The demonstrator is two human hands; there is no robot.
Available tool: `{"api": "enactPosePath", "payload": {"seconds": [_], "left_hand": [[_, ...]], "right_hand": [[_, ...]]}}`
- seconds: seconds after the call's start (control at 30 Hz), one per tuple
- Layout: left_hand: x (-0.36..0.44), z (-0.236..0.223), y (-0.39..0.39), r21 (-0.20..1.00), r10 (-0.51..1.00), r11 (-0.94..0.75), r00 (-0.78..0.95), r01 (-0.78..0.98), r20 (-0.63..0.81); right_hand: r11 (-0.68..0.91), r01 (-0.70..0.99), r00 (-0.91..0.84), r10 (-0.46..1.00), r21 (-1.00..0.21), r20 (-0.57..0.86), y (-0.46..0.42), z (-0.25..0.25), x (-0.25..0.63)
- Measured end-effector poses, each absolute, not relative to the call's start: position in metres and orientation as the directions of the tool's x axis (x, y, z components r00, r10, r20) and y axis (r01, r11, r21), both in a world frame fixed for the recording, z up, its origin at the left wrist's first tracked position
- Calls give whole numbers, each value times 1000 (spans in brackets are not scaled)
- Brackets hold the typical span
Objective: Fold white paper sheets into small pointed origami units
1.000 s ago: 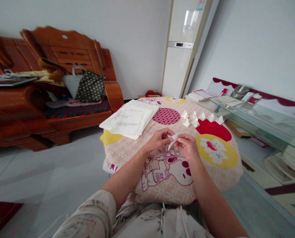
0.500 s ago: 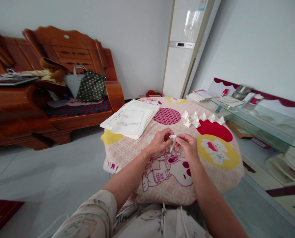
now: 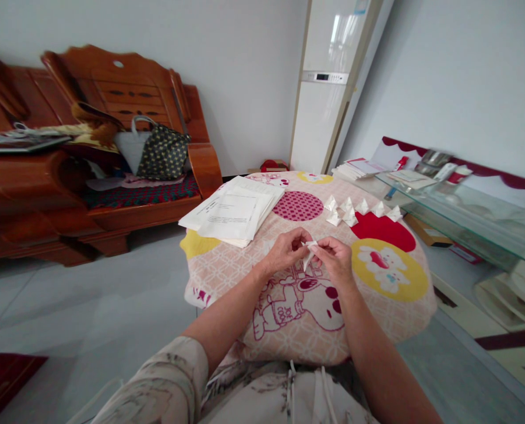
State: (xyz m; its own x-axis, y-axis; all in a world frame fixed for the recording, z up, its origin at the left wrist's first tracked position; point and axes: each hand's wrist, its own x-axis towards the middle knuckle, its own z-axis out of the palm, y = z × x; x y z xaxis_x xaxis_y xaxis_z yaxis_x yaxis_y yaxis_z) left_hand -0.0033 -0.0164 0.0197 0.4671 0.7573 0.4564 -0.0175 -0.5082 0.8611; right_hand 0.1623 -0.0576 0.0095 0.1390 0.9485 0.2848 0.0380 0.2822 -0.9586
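Between my two hands is a small piece of folded white paper (image 3: 307,259), held above the round table's printed cloth (image 3: 227,277). My left hand (image 3: 286,250) pinches its left side between thumb and forefinger. The fingertips of my right hand (image 3: 335,256) are closed on its right side. Part of the folded paper is hidden by the fingers. Beyond my right hand, several small folded white paper shapes (image 3: 348,212) stand in rows on the cloth. A stack of printed paper sheets (image 3: 233,212) lies to the left, past my left hand.
To the right stands a glass-topped cabinet (image 3: 469,218) bearing papers, a metal bowl and other items. A wooden sofa (image 3: 134,94) with bags on it is at the left. Behind the table rises a tall white air conditioner (image 3: 319,118).
Both hands stay in nearly the same place. The folded paper between the fingertips has turned slightly, and its lower part looks a little wider.
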Motion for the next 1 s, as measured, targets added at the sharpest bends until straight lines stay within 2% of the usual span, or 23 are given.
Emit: {"api": "enactPosePath", "payload": {"seconds": [0.3, 0.73, 0.83, 1.0], "left_hand": [[-3, 13, -15, 870, 792, -491, 438, 46, 424], [-5, 17, -16, 775, 735, -611, 479, 161, 479], [-5, 18, -17, 796, 737, -591, 490, 133, 466], [-5, 16, -16, 878, 750, -478, 509, -26, 423]], "right_hand": [[282, 114, 166, 940, -953, 299, -57, 8, 161], [333, 332, 143, 907, -883, 396, -55, 9, 160], [352, 363, 147, 893, -863, 426, -54, 8, 161], [364, 379, 132, 889, -851, 439, -55, 7, 161]]}}
